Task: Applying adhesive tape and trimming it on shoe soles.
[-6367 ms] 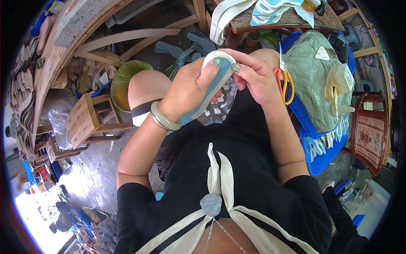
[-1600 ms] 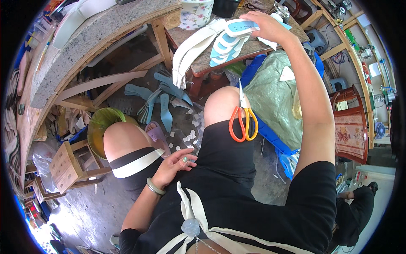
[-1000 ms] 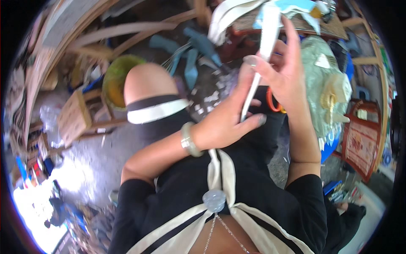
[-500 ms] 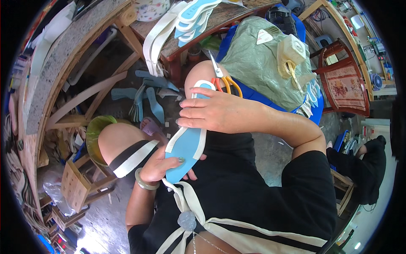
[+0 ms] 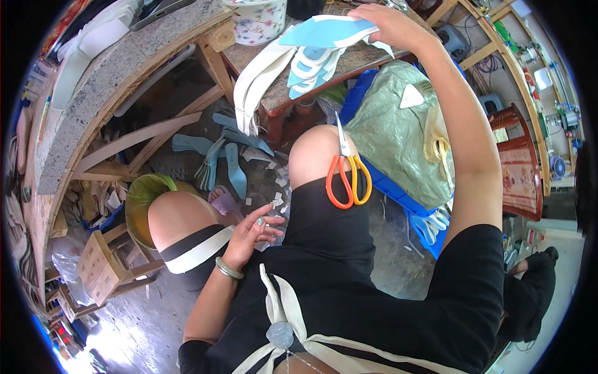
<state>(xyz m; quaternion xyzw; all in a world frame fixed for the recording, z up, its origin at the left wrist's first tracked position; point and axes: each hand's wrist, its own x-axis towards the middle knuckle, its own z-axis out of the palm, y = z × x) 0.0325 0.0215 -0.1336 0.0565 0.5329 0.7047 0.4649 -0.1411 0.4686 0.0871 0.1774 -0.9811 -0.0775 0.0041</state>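
My right hand reaches far out over the small table and grips one end of a light blue insole with white edging. That insole hangs just over or rests on a pile of similar blue and white insoles; contact is hard to tell. Long white strips droop over the table edge beside the pile. My left hand is above my lap with its fingers apart and nothing in it. Orange and yellow-handled scissors lie on my right thigh, blades pointing away.
A stone-topped bench curves along the left. A flowered pot stands on the small table. Several blue insole pieces lie on the floor. Right of my knee, green sheeting covers a blue container. A wooden stool stands at left.
My right hand has carried the insole from my lap out to the pile on the table. My left hand has let go of it. The scissors now lie uncovered on my thigh.
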